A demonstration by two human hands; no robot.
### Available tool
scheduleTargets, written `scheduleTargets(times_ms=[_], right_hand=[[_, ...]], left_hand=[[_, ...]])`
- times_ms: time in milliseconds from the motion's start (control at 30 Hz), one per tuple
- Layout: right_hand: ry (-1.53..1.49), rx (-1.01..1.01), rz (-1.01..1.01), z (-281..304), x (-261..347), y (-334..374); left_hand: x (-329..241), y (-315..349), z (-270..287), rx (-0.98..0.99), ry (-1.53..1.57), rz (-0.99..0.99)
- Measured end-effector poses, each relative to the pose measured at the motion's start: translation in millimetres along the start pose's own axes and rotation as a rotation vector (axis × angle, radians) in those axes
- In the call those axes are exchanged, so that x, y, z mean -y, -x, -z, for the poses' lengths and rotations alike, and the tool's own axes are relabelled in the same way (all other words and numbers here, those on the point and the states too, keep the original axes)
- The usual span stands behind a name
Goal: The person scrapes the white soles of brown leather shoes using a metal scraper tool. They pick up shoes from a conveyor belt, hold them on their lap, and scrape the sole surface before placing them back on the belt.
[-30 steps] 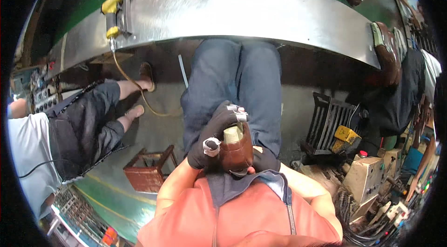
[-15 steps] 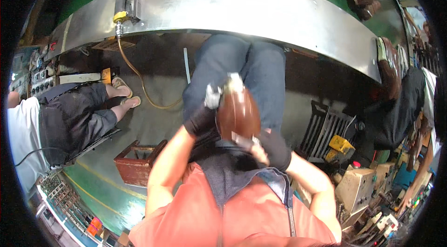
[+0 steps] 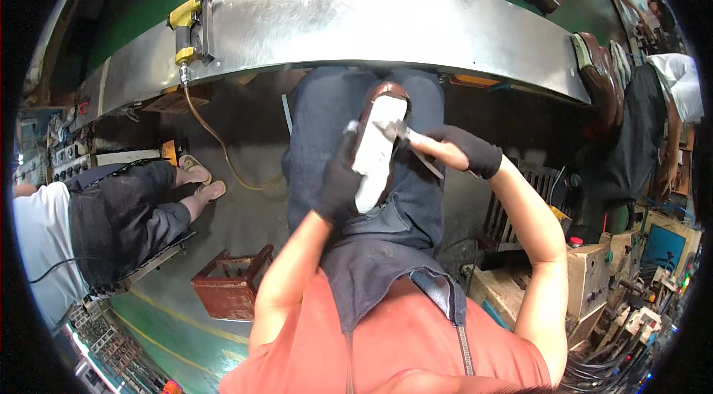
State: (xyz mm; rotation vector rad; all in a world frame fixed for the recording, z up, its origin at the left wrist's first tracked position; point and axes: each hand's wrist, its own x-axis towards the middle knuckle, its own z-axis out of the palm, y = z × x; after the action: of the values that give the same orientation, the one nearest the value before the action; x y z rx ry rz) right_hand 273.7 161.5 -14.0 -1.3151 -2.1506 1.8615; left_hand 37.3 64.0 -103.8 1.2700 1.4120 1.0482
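Note:
Over my lap is a brown leather shoe (image 3: 402, 94), turned so its white underside faces up and its toe points toward the bench. My left hand (image 3: 342, 184), in a black glove with bare fingertips, is closed around the shoe's left side. A metal hand tool (image 3: 396, 130) touches or hovers just above the white underside; its exact kind is blurred, and a thin handle shows below the fingers. Gripping that tool from the right is my right hand (image 3: 464, 150), gloved the same way.
A yellow and black air nailer (image 3: 186, 30) lies on the metal bench ledge (image 3: 334, 23), its hose (image 3: 215, 138) hanging down at left. More brown shoes (image 3: 598, 78) sit at right. A seated person (image 3: 111, 238) is at left, near a reddish wooden stool (image 3: 232, 286).
The shoe has been flipped from its brown upper to its white underside, toe now away from me. My right hand has moved up and right, bringing the metal tool onto the underside.

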Motion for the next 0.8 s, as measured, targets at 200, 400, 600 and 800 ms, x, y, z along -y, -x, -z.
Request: scheduleTargets(times_ms=[200,400,600,800], right_hand=[[0.719,-0.104,0.013,-17.6,19.9,8.1],[-0.276,0.292,-0.438,6.1,14.1,0.6],[0.699,-0.066,0.238,32.2,71.9,20.8],[0.262,-0.176,0.087,-45.3,38.6,13.0]], left_hand=[[-22.5,2.9,-9.2,0.068,-0.223,0.058],[2.5,-30.4,-8.7,0.011,0.071,0.201],[-2.5,-53.5,-16.4,-0.011,-0.364,-0.153],[17.3,2.4,2.1,0.121,0.004,-0.065]])
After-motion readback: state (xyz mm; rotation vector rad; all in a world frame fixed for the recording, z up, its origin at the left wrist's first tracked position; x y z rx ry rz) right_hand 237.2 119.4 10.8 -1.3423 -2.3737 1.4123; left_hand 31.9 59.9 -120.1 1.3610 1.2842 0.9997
